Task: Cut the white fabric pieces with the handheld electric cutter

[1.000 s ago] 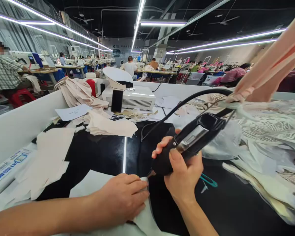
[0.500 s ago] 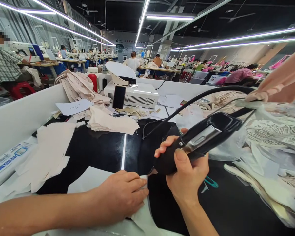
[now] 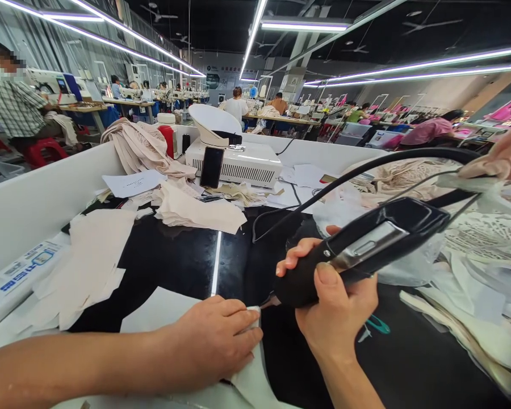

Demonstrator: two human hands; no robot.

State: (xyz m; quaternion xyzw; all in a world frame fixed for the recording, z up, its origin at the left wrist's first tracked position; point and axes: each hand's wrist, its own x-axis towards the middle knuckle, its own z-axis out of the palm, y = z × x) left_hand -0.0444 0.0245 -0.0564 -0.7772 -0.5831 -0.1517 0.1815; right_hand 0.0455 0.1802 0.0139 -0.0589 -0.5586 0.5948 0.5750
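While the left hand (image 3: 213,341) presses flat on a white cloth strip (image 3: 249,383) lying on the glossy black tabletop (image 3: 174,261), the right hand (image 3: 336,309) grips a black corded handheld tool (image 3: 366,250), its tip touching the strip's far end; work along that edge looks barely begun

No writing is legible. Blue lettering on the white carton (image 3: 19,275), far left of the right hand (image 3: 336,312) gripping the black corded tool (image 3: 366,250), is blurred. Print on the paper sheet (image 3: 134,183) and the distant wall sign (image 3: 213,80) beyond is too small.
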